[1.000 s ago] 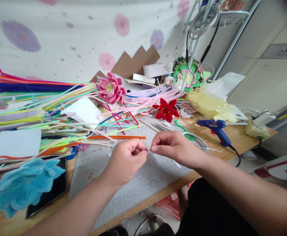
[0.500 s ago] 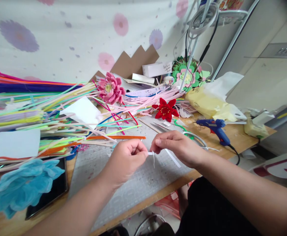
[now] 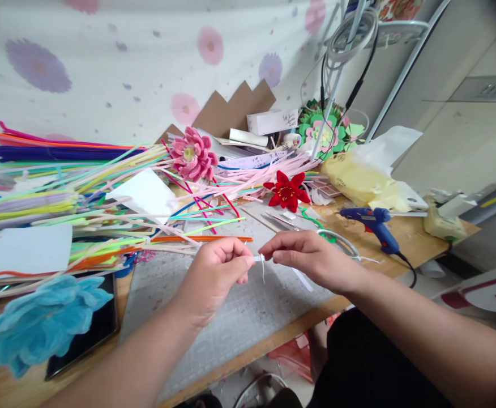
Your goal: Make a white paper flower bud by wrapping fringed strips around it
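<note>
My left hand (image 3: 220,277) is closed in a pinch on a small white strip (image 3: 257,259), whose end sticks out to the right of the fingertips. A thin white thread (image 3: 264,273) hangs down from that end. My right hand (image 3: 310,258) hovers at the strip's free end with its fingers loosely stretched out, the index fingertip just above the thread. Whether that fingertip touches the strip, I cannot tell. Below the right hand, a white paper-like strip (image 3: 302,280) lies on the grey cutting mat (image 3: 214,340). Scissors (image 3: 282,221) rest behind the right hand.
Bundles of coloured pipe cleaners (image 3: 61,153) cover the left and back. A blue fuzzy flower (image 3: 39,323) overlaps a dark tablet (image 3: 99,323) at front left. Pink (image 3: 192,154) and red (image 3: 287,191) flowers stand behind the hands. A blue glue gun (image 3: 371,221) lies at right.
The fingers of my right hand have loosened and straightened at the strip's end. My left hand keeps its pinch, and the hanging thread has shifted slightly left.
</note>
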{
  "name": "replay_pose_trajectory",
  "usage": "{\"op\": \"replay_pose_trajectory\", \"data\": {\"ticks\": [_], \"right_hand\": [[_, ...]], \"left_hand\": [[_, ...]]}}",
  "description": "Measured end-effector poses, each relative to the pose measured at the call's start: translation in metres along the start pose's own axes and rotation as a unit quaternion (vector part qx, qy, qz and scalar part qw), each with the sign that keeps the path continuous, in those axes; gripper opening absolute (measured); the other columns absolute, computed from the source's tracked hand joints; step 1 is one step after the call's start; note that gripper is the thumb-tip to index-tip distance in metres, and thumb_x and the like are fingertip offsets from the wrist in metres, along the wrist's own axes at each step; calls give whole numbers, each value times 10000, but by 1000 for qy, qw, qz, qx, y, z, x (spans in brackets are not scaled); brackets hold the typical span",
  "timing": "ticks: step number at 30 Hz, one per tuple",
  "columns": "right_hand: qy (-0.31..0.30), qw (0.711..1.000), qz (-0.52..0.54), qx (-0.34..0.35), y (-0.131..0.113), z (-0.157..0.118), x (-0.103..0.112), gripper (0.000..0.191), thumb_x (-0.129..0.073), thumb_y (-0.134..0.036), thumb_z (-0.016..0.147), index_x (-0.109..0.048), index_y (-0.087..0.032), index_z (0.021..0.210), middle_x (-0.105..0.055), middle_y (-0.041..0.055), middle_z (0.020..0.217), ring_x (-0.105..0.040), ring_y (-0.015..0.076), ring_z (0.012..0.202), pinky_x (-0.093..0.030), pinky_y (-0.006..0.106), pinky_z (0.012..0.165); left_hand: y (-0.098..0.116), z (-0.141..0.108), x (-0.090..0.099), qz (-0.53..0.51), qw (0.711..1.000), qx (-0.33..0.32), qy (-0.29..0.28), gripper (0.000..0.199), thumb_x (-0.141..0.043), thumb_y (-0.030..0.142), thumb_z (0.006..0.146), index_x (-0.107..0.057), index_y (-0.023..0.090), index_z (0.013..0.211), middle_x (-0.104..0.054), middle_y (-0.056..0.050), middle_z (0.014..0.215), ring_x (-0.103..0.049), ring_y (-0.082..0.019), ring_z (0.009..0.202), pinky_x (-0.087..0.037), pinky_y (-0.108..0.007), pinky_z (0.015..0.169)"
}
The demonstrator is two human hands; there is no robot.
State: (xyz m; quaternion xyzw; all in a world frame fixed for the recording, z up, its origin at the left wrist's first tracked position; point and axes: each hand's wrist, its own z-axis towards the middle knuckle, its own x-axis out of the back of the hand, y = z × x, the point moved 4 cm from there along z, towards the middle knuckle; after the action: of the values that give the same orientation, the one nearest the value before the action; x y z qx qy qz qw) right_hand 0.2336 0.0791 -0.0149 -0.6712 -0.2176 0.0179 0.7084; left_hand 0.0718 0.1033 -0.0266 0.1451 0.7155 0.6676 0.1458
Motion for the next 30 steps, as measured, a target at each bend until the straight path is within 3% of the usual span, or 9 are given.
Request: {"op": "replay_pose_trajectory", "data": {"ticks": [3, 7, 13, 19, 26, 30], "right_hand": [[-9, 1000, -6, -22, 4, 0, -2, 209, -594, -256, 789, -662, -131, 943, -658, 68, 905, -569, 168, 790, -418, 305, 719], [2, 998, 64, -24, 4, 1, -7, 229, -661, -310, 749, -653, -149, 912, -633, 36, 852, -522, 136, 712, -393, 278, 648], [38, 986, 164, -19, 1, 6, -23, 269, -766, -384, 666, -636, -156, 723, -590, -21, 676, -495, 102, 621, -380, 246, 599], [59, 985, 159, -28, 1, 8, -25, 250, -809, -331, 629, -628, -159, 639, -534, -67, 561, -434, 71, 525, -366, 224, 553], [61, 991, 116, -34, 2, 7, -23, 271, -808, -366, 626, -630, -162, 647, -534, -58, 568, -437, 81, 536, -357, 233, 544], [42, 991, 125, -2, 2, 4, -16, 277, -773, -403, 671, -695, -161, 779, -640, 1, 736, -539, 120, 679, -412, 258, 646]], "left_hand": [[1, -1, 1, -29, 999, -8, 17, 89, -620, 195, 678, -584, 172, 600, -500, 70, 447, -447, -82, 472, -356, -230, 524], [2, -1, 3, -40, 998, -10, 38, 92, -631, 205, 679, -588, 173, 605, -488, 75, 436, -439, -83, 475, -352, -237, 537], [0, -1, 1, -50, 998, -8, 42, 111, -635, 213, 676, -580, 172, 589, -484, 76, 435, -415, -78, 472, -315, -232, 516], [0, -1, 0, -81, 996, 3, 36, 114, -649, 219, 662, -582, 174, 581, -494, 71, 441, -447, -90, 486, -349, -241, 540], [0, 0, 1, -94, 995, -4, 31, 123, -645, 200, 667, -588, 171, 562, -490, 64, 439, -440, -85, 478, -361, -234, 540], [0, -1, 1, -106, 994, 5, 29, 111, -653, 207, 667, -595, 174, 578, -485, 62, 432, -446, -91, 486, -363, -231, 543]]}}
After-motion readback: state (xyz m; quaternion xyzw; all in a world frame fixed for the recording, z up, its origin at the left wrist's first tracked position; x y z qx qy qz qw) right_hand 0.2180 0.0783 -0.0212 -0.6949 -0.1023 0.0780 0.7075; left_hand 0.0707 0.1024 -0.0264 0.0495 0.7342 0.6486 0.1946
